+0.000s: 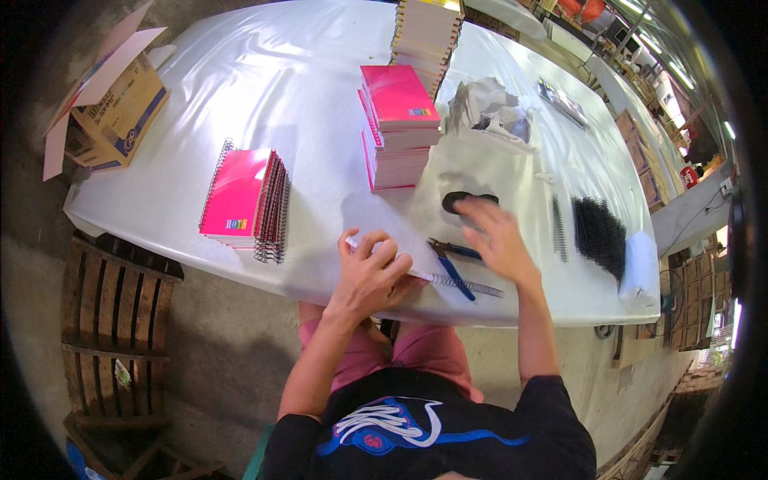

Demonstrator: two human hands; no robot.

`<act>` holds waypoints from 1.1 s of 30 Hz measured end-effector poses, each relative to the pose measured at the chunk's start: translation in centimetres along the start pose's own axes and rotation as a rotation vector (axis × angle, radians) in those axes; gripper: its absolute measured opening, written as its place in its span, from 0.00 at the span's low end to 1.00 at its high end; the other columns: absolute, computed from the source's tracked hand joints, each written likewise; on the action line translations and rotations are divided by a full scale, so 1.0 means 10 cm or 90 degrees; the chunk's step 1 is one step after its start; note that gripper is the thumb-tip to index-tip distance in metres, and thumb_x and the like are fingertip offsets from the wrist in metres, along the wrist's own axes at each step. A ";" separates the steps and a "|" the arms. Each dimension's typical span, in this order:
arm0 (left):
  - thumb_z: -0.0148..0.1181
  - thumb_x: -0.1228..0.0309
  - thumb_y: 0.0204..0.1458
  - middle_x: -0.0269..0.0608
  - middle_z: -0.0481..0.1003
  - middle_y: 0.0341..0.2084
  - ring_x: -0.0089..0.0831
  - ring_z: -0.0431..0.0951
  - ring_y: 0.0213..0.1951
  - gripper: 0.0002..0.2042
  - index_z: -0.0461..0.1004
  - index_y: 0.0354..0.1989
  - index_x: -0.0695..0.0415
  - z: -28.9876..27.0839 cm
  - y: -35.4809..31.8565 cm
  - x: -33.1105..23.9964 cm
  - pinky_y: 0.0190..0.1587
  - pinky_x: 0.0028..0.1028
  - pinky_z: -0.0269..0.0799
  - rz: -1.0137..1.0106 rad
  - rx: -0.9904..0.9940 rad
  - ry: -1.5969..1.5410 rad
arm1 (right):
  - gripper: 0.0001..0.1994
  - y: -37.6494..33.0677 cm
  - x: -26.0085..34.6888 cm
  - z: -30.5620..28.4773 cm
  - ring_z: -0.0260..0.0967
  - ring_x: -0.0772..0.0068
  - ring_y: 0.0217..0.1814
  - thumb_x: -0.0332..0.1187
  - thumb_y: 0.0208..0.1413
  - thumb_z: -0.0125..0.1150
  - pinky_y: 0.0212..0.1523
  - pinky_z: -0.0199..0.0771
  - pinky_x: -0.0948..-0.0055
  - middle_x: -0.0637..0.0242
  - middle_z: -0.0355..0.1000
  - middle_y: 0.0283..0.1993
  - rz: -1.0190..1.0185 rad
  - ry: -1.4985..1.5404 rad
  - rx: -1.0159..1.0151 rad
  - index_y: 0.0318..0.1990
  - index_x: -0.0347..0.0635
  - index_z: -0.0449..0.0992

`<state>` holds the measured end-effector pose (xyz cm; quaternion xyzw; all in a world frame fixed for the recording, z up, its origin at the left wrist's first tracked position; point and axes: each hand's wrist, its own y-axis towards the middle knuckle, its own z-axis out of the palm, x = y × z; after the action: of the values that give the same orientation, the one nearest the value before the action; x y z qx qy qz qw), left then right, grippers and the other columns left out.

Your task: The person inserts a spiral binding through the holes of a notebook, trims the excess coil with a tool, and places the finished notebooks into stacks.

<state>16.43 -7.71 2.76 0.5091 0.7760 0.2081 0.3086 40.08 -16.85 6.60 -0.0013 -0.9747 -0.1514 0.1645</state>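
Note:
My left hand (373,274) is closed around a thin notebook (412,282), seen nearly edge-on at the table's front edge. From the notebook's right end a dark wire coil (472,286) sticks out over the table. My right hand (494,238) reaches forward with its fingers stretched out. Its fingertips, slightly blurred, are at a black rounded object (458,200) whose kind I cannot make out; whether they touch it is unclear. Between my hands lie pliers (453,272) with blue handles, beside the coil.
Pink coil-bound notebooks (240,196) are stacked at left. More pink books (400,120) are piled ahead, before a taller coil-bound stack (428,40). Black coils (600,240) and a white roll (638,268) lie right, near crumpled wrapping (492,112). A carton (116,112) stands far left.

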 end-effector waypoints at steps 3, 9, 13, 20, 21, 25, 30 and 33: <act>0.66 0.51 0.36 0.32 0.64 0.29 0.34 0.66 0.43 0.18 0.70 0.26 0.49 0.03 0.01 -0.01 0.49 0.50 0.55 0.036 -0.037 -0.028 | 0.19 0.05 -0.51 0.10 0.65 0.53 0.55 0.32 0.49 0.54 0.58 0.59 0.56 0.55 0.71 0.48 0.046 -0.059 -0.052 0.51 0.49 0.72; 0.70 0.48 0.27 0.35 0.65 0.30 0.36 0.67 0.43 0.23 0.70 0.24 0.53 -0.02 0.04 -0.03 0.46 0.43 0.57 -0.053 -0.038 -0.069 | 0.17 -0.05 -0.26 0.24 0.71 0.56 0.52 0.22 0.45 0.54 0.54 0.69 0.59 0.50 0.71 0.51 0.008 0.795 0.005 0.45 0.41 0.77; 0.72 0.49 0.24 0.36 0.66 0.34 0.38 0.66 0.46 0.24 0.71 0.22 0.54 0.01 0.07 -0.02 0.45 0.43 0.57 -0.055 -0.024 -0.080 | 0.09 -0.09 0.20 0.22 0.75 0.57 0.47 0.18 0.44 0.56 0.55 0.70 0.62 0.49 0.77 0.39 0.053 0.709 0.198 0.33 0.34 0.80; 0.76 0.56 0.18 0.42 0.65 0.47 0.46 0.59 0.57 0.23 0.72 0.19 0.57 -0.01 0.10 -0.04 0.52 0.44 0.58 -0.075 -0.020 -0.144 | 0.16 -0.03 0.19 0.14 0.77 0.66 0.43 0.16 0.35 0.57 0.48 0.73 0.72 0.57 0.78 0.38 0.071 0.555 0.145 0.36 0.37 0.81; 0.76 0.56 0.18 0.42 0.65 0.48 0.47 0.58 0.58 0.23 0.72 0.18 0.57 -0.02 0.12 -0.02 0.54 0.44 0.58 -0.076 -0.032 -0.159 | 0.16 0.04 0.16 0.16 0.77 0.66 0.43 0.16 0.35 0.58 0.47 0.74 0.71 0.58 0.78 0.38 0.151 0.513 0.109 0.36 0.37 0.81; 0.77 0.56 0.16 0.44 0.64 0.50 0.50 0.56 0.59 0.23 0.72 0.18 0.57 -0.03 0.14 -0.01 0.56 0.45 0.59 -0.092 -0.026 -0.192 | 0.15 0.04 0.19 0.09 0.77 0.68 0.41 0.18 0.37 0.60 0.44 0.74 0.72 0.59 0.78 0.36 -0.048 0.583 0.150 0.36 0.39 0.81; 0.78 0.55 0.14 0.45 0.62 0.52 0.51 0.55 0.59 0.26 0.70 0.16 0.58 0.01 0.18 0.06 0.57 0.45 0.59 -0.101 -0.016 -0.205 | 0.15 0.12 0.33 0.10 0.77 0.70 0.37 0.17 0.38 0.59 0.42 0.74 0.73 0.59 0.78 0.34 0.014 0.436 0.093 0.36 0.42 0.82; 0.78 0.55 0.14 0.48 0.60 0.52 0.50 0.58 0.56 0.27 0.68 0.17 0.59 0.02 0.22 0.04 0.54 0.44 0.62 -0.127 -0.061 -0.203 | 0.14 0.17 0.31 0.28 0.76 0.74 0.36 0.18 0.40 0.57 0.40 0.74 0.75 0.62 0.79 0.35 0.126 0.515 0.054 0.36 0.42 0.82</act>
<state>17.86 -6.46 3.88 0.4410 0.7529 0.1302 0.4709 36.38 -14.55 5.60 -0.0284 -0.8320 -0.0827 0.5479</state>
